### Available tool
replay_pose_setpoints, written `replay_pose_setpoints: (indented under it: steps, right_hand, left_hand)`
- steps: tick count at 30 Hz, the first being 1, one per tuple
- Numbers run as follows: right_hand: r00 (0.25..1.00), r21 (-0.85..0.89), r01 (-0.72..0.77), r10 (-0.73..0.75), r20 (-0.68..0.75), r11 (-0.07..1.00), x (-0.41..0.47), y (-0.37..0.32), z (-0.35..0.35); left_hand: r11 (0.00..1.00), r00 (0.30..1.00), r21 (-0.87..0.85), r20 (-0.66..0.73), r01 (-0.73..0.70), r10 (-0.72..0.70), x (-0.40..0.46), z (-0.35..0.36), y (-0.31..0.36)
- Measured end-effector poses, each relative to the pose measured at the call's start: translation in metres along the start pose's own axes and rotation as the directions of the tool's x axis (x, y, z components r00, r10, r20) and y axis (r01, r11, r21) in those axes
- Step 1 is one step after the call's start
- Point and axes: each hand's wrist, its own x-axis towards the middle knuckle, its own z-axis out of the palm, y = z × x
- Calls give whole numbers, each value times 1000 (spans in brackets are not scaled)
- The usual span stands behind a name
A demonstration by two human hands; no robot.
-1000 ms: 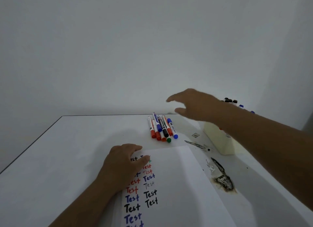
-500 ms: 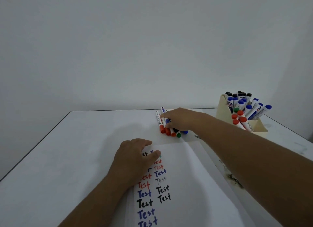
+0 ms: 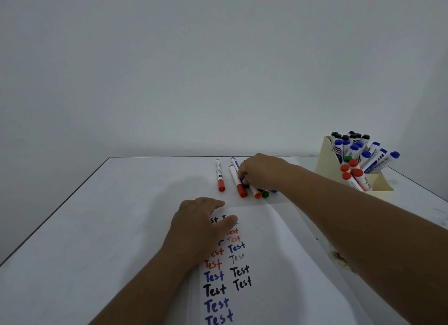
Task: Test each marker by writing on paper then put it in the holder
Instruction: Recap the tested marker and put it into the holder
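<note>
My right hand (image 3: 260, 171) is down on the cluster of loose markers (image 3: 252, 187) near the far edge of the table (image 3: 97, 215), fingers curled round a blue marker (image 3: 234, 163) in the bunch; whether it is lifted yet I cannot tell. My left hand (image 3: 198, 225) rests flat, fingers relaxed, on the paper (image 3: 278, 252) at the near edge, covering part of the two columns of "Test" in red, blue and black. One red-capped marker (image 3: 220, 175) lies just apart to the left of the bunch. I judge most of the job done: the cream holder (image 3: 327, 160) at the far right corner is crowded with black-, blue-, red- and green-capped markers, and roughly half a dozen remain to test.
</note>
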Motion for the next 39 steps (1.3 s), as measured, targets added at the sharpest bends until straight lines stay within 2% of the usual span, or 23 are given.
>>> replay_pose_setpoints:
  steps: [5,9,12,15,19,22,25,28,31,35,39]
  right_hand:
    - [997,92,14,-7,-76,996,-1,-5,0]
    - [987,159,141,-127,-96,977,6,-20,1]
    - [965,51,263,-263,-21,963,8,-36,3]
    - [957,-35,289,-287,43,957,9,-49,9]
    - [953,-143,292,-301,-41,946,3,-56,7]
    - [936,-219,306,-334,-107,927,-4,-52,5]
    - [912,-123,327,-347,-220,937,-8,-44,8]
    - [899,123,350,-296,-322,929,-28,-38,1]
    - [876,360,399,-234,-423,844,-62,-35,-9]
    - [863,642,400,-33,-505,654,-104,-35,-9]
    - [890,898,351,204,-408,265,-134,-36,-3]
  left_hand:
    - [1000,1000,-10,-1,5,-5,1,1,0]
    - [998,999,-54,-24,38,-39,2,2,1]
    - [981,992,-185,-100,52,-71,3,3,1]
    - [948,973,-312,-192,65,-130,3,2,0]
    - [881,934,-463,-261,100,-243,3,-2,-4]
    - [852,922,-515,-277,96,-271,4,-1,-7]
    - [847,921,-523,-279,93,-273,5,1,-8]
    - [857,923,-510,-291,74,-253,5,2,-9]
    - [875,916,-483,-338,27,-215,6,2,-11]
    - [907,924,-418,-365,-51,-116,6,2,-14]
    - [887,940,-439,-341,-140,-20,4,-3,-7]
